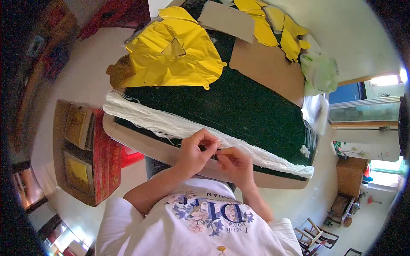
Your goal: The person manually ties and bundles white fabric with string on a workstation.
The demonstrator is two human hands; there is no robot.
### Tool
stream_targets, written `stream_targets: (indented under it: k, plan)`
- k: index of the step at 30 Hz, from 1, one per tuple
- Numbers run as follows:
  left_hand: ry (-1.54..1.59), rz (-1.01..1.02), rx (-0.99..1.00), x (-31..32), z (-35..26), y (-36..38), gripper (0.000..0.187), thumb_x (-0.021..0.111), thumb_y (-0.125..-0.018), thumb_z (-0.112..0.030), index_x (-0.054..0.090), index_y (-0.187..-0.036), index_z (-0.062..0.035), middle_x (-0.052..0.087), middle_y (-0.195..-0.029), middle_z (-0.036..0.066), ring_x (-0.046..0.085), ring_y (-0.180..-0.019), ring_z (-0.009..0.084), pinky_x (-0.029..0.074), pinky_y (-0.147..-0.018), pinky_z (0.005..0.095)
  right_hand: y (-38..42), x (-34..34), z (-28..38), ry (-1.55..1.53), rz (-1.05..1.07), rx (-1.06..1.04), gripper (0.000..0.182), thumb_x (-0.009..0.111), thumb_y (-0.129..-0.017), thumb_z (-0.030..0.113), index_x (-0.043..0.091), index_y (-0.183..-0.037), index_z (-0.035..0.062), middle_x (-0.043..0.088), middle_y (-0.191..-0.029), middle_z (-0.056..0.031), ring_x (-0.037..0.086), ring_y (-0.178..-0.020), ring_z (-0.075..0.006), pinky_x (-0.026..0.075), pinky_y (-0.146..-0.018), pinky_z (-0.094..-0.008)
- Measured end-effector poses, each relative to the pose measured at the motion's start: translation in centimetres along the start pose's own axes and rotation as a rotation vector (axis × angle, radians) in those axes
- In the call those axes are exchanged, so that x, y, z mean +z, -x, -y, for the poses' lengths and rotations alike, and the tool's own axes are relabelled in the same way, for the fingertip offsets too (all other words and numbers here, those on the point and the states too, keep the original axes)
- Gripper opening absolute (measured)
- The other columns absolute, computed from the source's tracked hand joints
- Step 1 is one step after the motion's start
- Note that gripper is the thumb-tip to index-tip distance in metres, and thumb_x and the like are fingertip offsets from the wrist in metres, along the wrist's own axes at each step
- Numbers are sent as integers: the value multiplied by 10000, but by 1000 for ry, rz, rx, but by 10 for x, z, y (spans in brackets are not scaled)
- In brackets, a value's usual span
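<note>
Both hands (215, 155) pinch white string bundle (171, 123) along table edge (141, 143).

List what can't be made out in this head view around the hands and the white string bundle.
- What the left hand and right hand pinch between them: the fingertips cover it, and it is too small to tell.
- Whether a single strand is pulled from the white string bundle: too fine and blurred.
- The table front edge below the hands: hidden by the hands.
- The yellow sheets at the far side: cut off by the top edge.
</note>
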State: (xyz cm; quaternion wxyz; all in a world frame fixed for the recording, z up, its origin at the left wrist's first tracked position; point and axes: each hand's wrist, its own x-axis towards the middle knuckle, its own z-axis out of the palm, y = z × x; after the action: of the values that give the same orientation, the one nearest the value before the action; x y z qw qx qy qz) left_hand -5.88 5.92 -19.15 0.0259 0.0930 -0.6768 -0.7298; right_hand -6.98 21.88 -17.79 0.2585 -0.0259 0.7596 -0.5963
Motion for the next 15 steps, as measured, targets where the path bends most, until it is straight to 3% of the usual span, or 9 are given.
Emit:
stream_targets:
  k: [4, 7, 8, 11, 15]
  plan:
    - [-199, 2, 56, -9, 0, -4, 91, 659, -786, -69, 592, -814, -15, 611, -683, 53, 567, -609, 97, 469, -584, 239, 9, -13, 29, 255, 10, -145, 88, 613, -818, 21, 632, -900, -5, 647, -836, -69, 595, -725, -108, 497, -648, -249]
    - [-227, 80, 16, -10, -5, -1, 93, 642, -798, -89, 596, -821, -13, 612, -687, 64, 570, -602, 120, 465, -581, 261, 0, -18, 31, 173, -146, -192, 75, 620, -812, 19, 628, -883, -1, 643, -817, -71, 598, -723, -106, 501, -640, -256]
    - [-255, 105, -9, -10, -9, -1, 96, 636, -803, -98, 597, -815, -11, 612, -685, 67, 571, -603, 125, 464, -582, 269, -3, -18, 32, -7, -175, -173, 77, 630, -791, 0, 624, -868, 0, 638, -801, -87, 611, -717, -128, 503, -630, -267]
    - [-403, 157, -9, -14, -3, 0, 119, 651, -800, -136, 614, -810, -24, 620, -702, 51, 566, -630, 107, 469, -599, 268, -12, -29, 45, 412, -141, -514, 154, 640, -765, -21, 621, -915, 8, 632, -821, -101, 628, -727, -173, 507, -630, -276]
    - [-381, 358, -97, -18, -6, 2, 142, 666, -792, -169, 625, -816, -35, 622, -718, 36, 569, -654, 99, 477, -622, 260, -14, -28, 60, 688, 10, -605, 205, 661, -733, -27, 630, -929, 24, 601, -916, -119, 626, -831, -202, 515, -657, -298]
